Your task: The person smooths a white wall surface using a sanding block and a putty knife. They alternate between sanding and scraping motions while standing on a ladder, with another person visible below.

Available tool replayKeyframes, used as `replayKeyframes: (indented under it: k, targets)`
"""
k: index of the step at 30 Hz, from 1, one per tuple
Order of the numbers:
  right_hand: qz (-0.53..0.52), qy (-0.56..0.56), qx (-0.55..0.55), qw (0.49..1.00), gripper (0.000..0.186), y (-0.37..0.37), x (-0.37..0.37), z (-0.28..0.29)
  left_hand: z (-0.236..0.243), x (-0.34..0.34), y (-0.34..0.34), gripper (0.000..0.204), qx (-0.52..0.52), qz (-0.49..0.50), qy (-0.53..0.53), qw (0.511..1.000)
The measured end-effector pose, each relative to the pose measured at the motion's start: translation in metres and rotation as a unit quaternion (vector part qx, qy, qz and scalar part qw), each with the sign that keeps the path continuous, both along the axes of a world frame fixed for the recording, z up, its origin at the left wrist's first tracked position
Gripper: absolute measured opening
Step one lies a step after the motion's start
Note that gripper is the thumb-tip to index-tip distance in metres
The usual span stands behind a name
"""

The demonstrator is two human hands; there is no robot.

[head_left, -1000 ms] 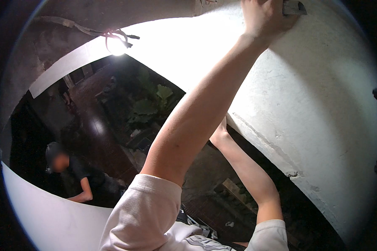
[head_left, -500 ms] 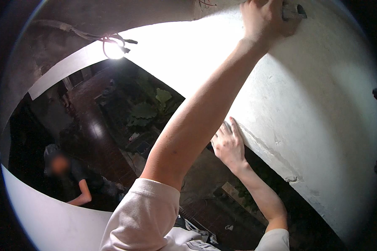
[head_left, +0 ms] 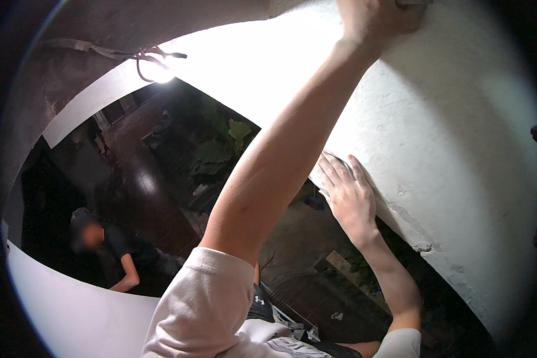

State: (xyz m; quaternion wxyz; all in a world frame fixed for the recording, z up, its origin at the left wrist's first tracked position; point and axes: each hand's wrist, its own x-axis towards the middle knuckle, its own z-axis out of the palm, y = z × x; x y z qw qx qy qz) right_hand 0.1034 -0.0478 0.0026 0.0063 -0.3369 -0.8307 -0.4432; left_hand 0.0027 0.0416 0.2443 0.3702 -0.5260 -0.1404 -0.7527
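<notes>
My left hand (head_left: 376,18) reaches up to the pale plastered wall (head_left: 459,119), and the top of the picture cuts off part of it. It is closed around a grey tool (head_left: 413,3); only a short end shows, too little to name its kind. Lower down, my right hand (head_left: 351,200) lies open and flat along the lower edge of the wall, with its fingers stretched upward. A thin pale rim shows by these fingertips, and I cannot tell what it is. My left forearm crosses in front of the brightly lit part of the wall.
A bright lamp (head_left: 158,71) hangs at the upper left below dark cables (head_left: 95,49). Past a white curved ledge (head_left: 71,310), a person in dark clothes (head_left: 116,250) is lower down at the left. Leafy plants (head_left: 221,146) and a reddish floor (head_left: 143,173) lie far below.
My left hand and the grey tool have moved up, partly out of the picture. My right hand has slid slightly up and right along the wall's edge. The view has shifted a little.
</notes>
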Motion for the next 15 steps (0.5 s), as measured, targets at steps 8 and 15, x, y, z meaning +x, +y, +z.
replayKeyframes:
  k: [8, 15]
  targets:
    - [0.045, 0.061, -0.002, 0.997, 0.040, 0.046, -0.110, -0.009, 0.002, 0.002, -0.002, 0.030, 0.032, 0.039, -0.007, 0.999]
    - [0.014, 0.027, 0.020, 0.999, 0.054, 0.022, -0.061, -0.008, -0.002, 0.000, -0.008, 0.030, -0.048, 0.050, -0.012, 0.998]
